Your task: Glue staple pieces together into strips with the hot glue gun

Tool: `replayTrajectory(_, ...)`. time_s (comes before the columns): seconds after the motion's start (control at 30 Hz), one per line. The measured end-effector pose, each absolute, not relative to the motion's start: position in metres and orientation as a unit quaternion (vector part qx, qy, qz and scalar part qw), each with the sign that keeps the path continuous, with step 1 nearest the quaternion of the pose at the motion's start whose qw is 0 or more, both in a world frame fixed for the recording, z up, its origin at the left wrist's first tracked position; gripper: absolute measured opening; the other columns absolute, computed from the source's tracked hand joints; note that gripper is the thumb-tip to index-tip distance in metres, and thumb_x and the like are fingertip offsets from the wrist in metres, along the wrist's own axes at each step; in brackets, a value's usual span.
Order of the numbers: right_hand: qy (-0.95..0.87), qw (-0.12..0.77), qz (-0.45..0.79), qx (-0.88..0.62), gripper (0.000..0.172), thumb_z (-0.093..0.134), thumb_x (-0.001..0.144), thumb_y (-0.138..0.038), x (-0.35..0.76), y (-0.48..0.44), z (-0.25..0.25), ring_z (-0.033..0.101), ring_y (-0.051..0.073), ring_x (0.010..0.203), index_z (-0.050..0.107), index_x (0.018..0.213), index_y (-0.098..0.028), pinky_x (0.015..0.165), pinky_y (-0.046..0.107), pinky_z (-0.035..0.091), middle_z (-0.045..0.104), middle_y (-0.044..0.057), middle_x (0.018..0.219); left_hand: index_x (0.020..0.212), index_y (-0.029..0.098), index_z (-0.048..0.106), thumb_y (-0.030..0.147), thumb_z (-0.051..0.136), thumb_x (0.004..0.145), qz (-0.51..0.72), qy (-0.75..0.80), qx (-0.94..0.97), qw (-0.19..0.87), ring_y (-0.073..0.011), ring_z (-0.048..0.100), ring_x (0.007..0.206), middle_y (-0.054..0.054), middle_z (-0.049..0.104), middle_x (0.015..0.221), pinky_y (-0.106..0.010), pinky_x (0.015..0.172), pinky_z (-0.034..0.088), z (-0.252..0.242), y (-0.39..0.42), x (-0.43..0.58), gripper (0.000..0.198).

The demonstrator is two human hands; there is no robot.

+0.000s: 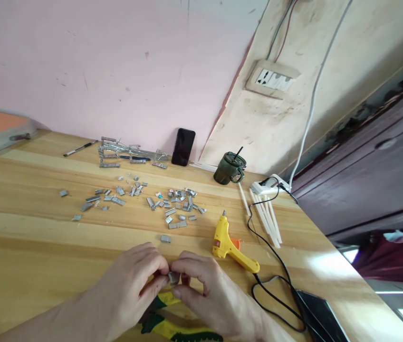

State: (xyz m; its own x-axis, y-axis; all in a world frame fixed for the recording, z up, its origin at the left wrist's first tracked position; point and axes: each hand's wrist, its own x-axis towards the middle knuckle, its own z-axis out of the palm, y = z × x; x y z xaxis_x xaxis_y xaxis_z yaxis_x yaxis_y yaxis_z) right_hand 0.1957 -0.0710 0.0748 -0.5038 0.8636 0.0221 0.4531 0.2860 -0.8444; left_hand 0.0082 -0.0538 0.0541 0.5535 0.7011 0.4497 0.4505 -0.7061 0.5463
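Between the fingertips of both hands is a small grey metal piece. My left hand pinches its left side, and my right hand grips the right side, thumb and fingers closed. Below the hands lies a yellow and dark green hand tool, partly hidden by them. A loose grey piece rests on the wood just beyond my fingers. Farther back, several similar grey pieces are scattered over the table.
A yellow glue gun lies at right, its black cable trailing to a white power strip. White glue sticks, a dark mug, a phone, wire-like metal assemblies and a pen sit toward the wall.
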Motion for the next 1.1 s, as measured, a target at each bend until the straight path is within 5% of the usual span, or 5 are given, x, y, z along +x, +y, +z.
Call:
replayTrajectory(0.4, -0.791, 0.306, 0.303, -0.434, 0.014, 0.055, 0.087, -0.015, 0.202, -0.08, 0.054, 0.057, 0.014, 0.07, 0.068, 0.091, -0.016, 0.064, 0.022, 0.045, 0.062, 0.002, 0.076, 0.085, 0.022, 0.048, 0.007, 0.038, 0.091, 0.321, 0.277, 0.895, 0.139, -0.0148, 0.054, 0.06, 0.002, 0.057, 0.068, -0.025, 0.056, 0.045, 0.033, -0.051, 0.012, 0.019)
replayTrajectory(0.83, -0.779, 0.336, 0.272, -0.455, 0.01, 0.057, 0.084, -0.02, 0.201, -0.09, 0.044, 0.057, 0.014, 0.064, 0.064, 0.078, -0.017, 0.06, 0.023, 0.045, 0.063, 0.002, 0.072, 0.079, 0.021, 0.051, 0.004, 0.035, 0.09, 0.341, 0.222, 0.914, 0.004, -0.016, 0.062, 0.065, 0.0, 0.065, 0.069, -0.028, 0.063, 0.05, 0.045, -0.054, 0.015, 0.026)
replayTrajectory(1.1, -0.77, 0.327, 0.302, -0.457, 0.007, 0.06, 0.079, -0.015, 0.201, -0.091, 0.044, 0.059, 0.014, 0.066, 0.066, 0.082, -0.017, 0.062, 0.022, 0.046, 0.065, 0.002, 0.076, 0.082, 0.021, 0.052, 0.002, 0.038, 0.087, 0.341, 0.229, 0.911, 0.027, -0.0163, 0.063, 0.069, 0.0, 0.066, 0.069, -0.027, 0.067, 0.051, 0.038, -0.056, 0.012, 0.025)
